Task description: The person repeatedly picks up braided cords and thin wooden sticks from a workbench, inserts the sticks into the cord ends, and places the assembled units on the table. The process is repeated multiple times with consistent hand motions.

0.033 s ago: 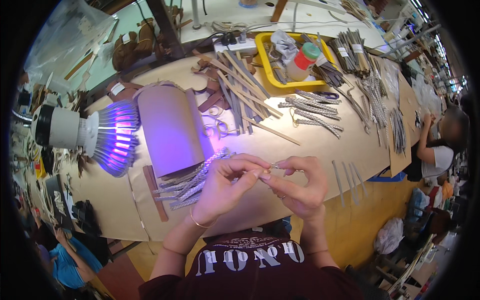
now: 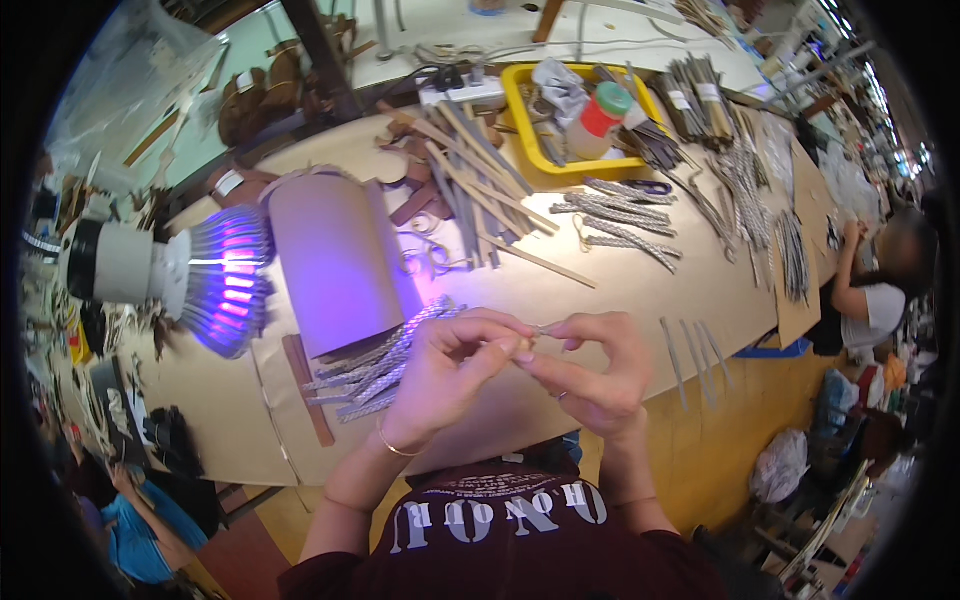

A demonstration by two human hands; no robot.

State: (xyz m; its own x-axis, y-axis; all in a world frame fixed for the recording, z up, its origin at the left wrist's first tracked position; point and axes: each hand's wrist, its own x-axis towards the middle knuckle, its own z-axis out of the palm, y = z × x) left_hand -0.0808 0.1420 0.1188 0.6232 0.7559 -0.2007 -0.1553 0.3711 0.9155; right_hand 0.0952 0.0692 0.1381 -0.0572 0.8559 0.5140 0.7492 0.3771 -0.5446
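Note:
My left hand (image 2: 450, 365) and my right hand (image 2: 590, 375) meet over the near edge of the tan worktable (image 2: 600, 290). Their fingertips pinch a thin silvery piece (image 2: 541, 328) between them; most of it is hidden by the fingers. A bracelet sits on my left wrist and a ring on my right hand. Just left of my left hand lies a pile of silvery braided strips (image 2: 385, 360), partly under a curved sheet of brown card (image 2: 335, 260).
A lamp with purple light (image 2: 215, 280) stands at the left. Wooden sticks (image 2: 480, 190), more braided strips (image 2: 620, 225) and a yellow tray (image 2: 520, 110) with a bottle lie further back. One person sits at the right (image 2: 880, 290), another at the lower left (image 2: 140, 520).

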